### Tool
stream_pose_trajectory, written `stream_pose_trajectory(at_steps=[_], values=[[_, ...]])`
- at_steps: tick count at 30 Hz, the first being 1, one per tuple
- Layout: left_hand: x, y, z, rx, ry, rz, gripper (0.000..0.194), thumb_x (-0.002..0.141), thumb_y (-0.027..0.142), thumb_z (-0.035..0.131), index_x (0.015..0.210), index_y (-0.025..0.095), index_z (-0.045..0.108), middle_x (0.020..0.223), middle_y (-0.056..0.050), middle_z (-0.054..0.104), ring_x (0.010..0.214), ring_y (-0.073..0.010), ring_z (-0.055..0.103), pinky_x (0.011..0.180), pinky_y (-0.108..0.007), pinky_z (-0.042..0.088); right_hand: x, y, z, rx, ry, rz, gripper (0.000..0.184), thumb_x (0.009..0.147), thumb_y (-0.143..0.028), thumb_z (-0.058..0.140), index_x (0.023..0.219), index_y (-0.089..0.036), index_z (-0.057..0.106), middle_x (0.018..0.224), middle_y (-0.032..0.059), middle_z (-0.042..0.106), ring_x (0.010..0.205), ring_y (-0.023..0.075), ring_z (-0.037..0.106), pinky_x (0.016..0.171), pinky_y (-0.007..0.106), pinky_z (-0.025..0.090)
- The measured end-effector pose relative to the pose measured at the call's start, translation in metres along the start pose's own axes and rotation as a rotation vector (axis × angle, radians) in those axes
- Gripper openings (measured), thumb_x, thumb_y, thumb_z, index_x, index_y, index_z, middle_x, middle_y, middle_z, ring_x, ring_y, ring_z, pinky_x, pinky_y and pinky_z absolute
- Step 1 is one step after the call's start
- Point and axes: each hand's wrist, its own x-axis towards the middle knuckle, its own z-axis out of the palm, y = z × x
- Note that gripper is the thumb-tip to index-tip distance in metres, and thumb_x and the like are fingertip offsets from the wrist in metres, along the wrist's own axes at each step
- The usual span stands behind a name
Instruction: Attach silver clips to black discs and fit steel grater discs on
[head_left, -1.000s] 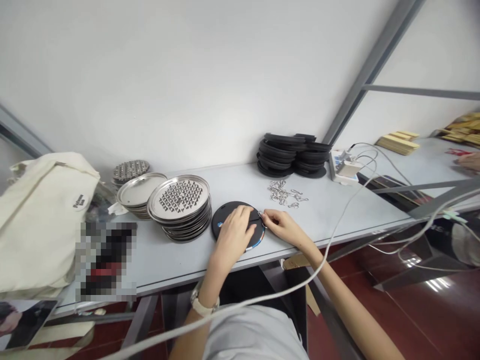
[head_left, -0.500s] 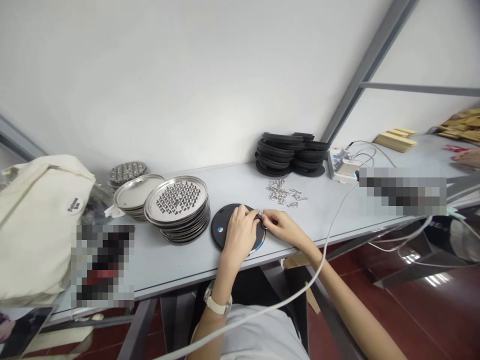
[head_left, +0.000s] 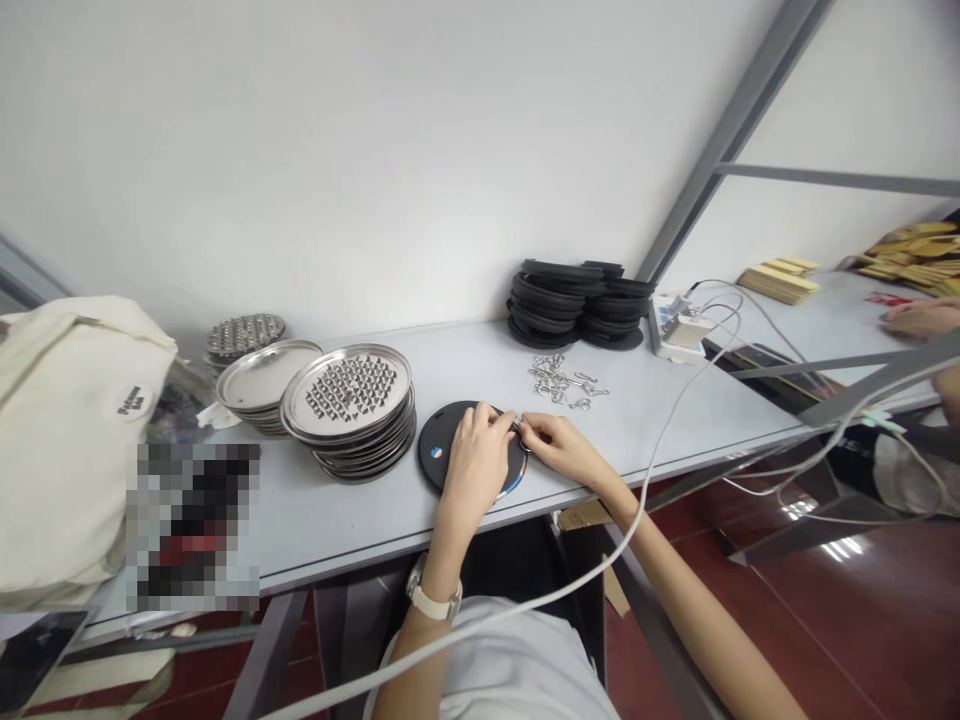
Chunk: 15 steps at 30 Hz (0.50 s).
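A round black disc (head_left: 442, 447) with a small blue-and-white dot lies flat near the front edge of the grey table (head_left: 675, 420). My left hand (head_left: 478, 458) presses down on the disc and covers its right half. My right hand (head_left: 556, 447) pinches a small metal ring (head_left: 519, 427) at the disc's right rim, fingertips touching those of the left hand. A loose pile of small metal hooks and rings (head_left: 562, 380) lies just behind my right hand.
A stack of perforated steel discs (head_left: 349, 400) stands left of the black disc, with plain steel plates (head_left: 259, 385) behind. Stacked black rings (head_left: 574, 305) sit by the wall. A cream bag (head_left: 67, 420) is at far left. Cables (head_left: 720, 350) cross the right side. Another person's hand (head_left: 919, 318) is at far right.
My left hand has curled its fingers toward the disc's right rim to meet the right hand at the ring. The view has shifted slightly to the right.
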Motion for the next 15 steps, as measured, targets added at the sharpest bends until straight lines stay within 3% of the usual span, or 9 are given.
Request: stream_pose_trajectory(at_steps=[15], values=[[-0.002, 0.0011, -0.002, -0.002, -0.001, -0.02, 0.031, 0.096, 0.021, 0.043, 0.124, 0.023, 0.057, 0.106, -0.007, 0.054, 0.098, -0.0212, 0.049, 0.09, -0.036, 0.043, -0.0007, 0.0019, -0.0009, -0.007, -0.003, -0.021, 0.028, 0.094, -0.029, 0.039, 0.069, -0.018, 0.046, 0.061, -0.0036, 0.044, 0.056, 0.0113, 0.038, 0.055, 0.025, 0.027]])
